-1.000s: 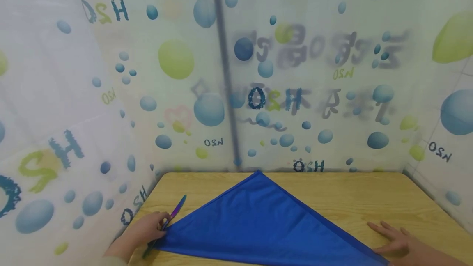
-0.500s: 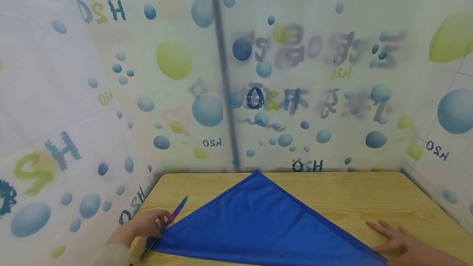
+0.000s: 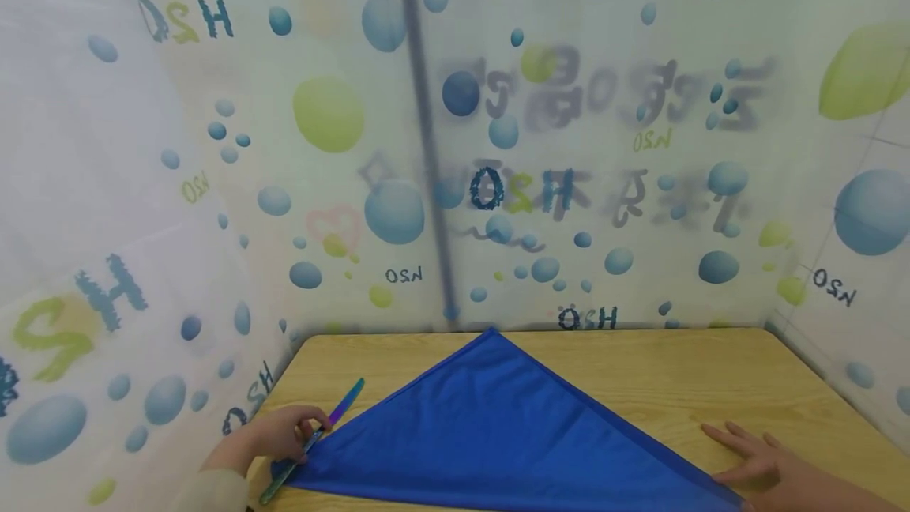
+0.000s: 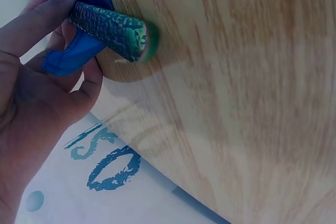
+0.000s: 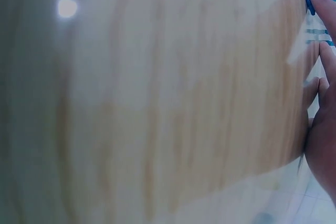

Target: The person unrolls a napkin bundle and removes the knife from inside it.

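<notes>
Little's moved since 1 s ago: L hand (image 3: pixel 273 434) lower left still pinches iridescent stick (image 3: pixel 313 439) w/ blue cloth (image 3: pixel 498 433) corner, R hand (image 3: pixel 753 461) lower right flat, fingers straight, pinning cloth taut on table (image 3: pixel 675 370).

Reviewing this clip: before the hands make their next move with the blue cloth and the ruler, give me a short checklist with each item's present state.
1. Blue cloth lies flat on the wooden table as a triangle, apex toward the far edge: ok.
2. Left hand has a grip on the iridescent ruler at the cloth's left corner; the left wrist view shows fingers round the ruler and the cloth: ok.
3. Right hand rests flat, fingers straight, at the cloth's right edge: ok.
4. Ruler aligned along the cloth's left edge: ok, roughly.
5. Cloth's near edge even: cannot tell, cut off by the frame.
</notes>
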### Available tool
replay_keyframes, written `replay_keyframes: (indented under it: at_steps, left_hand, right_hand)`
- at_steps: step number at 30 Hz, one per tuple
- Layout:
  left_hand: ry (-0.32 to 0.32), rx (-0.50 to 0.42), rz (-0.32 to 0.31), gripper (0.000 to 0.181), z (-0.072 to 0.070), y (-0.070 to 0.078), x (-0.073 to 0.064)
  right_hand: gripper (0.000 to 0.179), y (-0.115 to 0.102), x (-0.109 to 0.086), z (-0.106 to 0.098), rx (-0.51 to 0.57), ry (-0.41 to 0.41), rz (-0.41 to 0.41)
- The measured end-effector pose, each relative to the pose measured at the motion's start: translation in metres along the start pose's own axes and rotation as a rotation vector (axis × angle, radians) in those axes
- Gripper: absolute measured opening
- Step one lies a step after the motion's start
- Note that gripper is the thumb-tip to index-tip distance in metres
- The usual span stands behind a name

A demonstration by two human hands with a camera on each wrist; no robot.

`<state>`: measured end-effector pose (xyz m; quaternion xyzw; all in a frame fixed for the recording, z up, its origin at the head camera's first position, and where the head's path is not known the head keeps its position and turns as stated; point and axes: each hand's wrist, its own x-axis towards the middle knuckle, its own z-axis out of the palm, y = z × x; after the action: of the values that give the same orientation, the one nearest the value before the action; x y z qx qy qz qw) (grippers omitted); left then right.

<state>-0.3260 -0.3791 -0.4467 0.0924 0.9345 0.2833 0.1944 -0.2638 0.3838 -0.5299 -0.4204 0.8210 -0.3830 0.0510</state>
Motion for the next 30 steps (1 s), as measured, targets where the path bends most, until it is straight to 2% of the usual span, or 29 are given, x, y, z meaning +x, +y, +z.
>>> replay_keyframes:
  at_steps: [8,11,16,18,21,26,30]
  left_hand:
    - [-0.006,-0.007,-0.021,0.043,0.000,0.002,0.000]
    - [-0.020,-0.021,0.007,0.041,-0.001,0.001,0.000]
    - [-0.055,-0.053,0.079,0.039,-0.003,-0.004,0.000]
    - [-0.056,-0.055,0.087,0.039,-0.003,-0.005,0.000]
    - [-0.050,-0.044,0.081,0.038,-0.003,-0.007,0.000]
    - [-0.035,-0.059,0.087,0.039,-0.005,-0.008,0.002]
    - [-0.028,-0.077,0.096,0.040,-0.005,-0.011,0.004]
  right_hand:
    - [0.052,-0.002,0.001,0.002,0.053,0.022,-0.012]
    - [0.051,-0.002,0.001,0.002,0.091,0.022,-0.016]
    - [0.053,0.000,-0.001,0.002,0.019,0.040,-0.046]
    - [0.055,0.001,-0.001,0.002,-0.039,0.053,-0.065]
    - [0.055,0.000,-0.002,0.002,-0.071,0.066,-0.082]
    - [0.050,-0.001,-0.002,0.001,-0.099,0.065,-0.042]
    - [0.047,-0.002,-0.002,0.001,-0.074,0.053,-0.017]
